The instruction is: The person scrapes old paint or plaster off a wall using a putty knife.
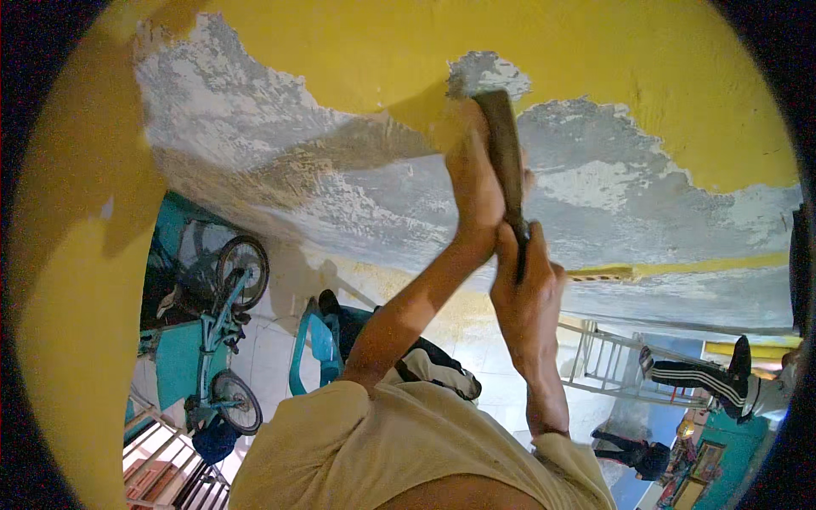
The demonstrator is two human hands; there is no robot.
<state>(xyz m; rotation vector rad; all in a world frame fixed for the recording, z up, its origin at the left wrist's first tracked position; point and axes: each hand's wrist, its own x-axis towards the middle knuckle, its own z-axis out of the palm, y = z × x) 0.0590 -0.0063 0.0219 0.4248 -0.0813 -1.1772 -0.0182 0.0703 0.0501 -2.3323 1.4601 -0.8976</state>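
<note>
A long, flat, dark brown tool with a broad far end and a narrow, blackish near end (503,140) stands before a yellow painted wall (595,42), at the ragged upper edge of the wall's stripped grey-and-white patch (255,110); whether its tip touches the wall cannot be told. A bare left hand (476,183), slightly blurred, grasps the broad part from the left, fingertips showing past its right edge. Just below, the right hand (529,276) is clenched around the narrow end, its knuckles bent. Both forearms rise from the sleeves of a tan short-sleeved shirt (425,442).

To the right of the right hand, a narrow yellow ledge (705,266) crosses the grey patch. Past the wall's lower edge on the left are a teal bicycle with black tyres (211,340) and, nearer the left forearm, a teal plastic chair (299,361). On the right, a silver metal ladder (586,353) is near a person in black trousers with white side stripes (701,374); a second person in dark clothes (650,459) is below.
</note>
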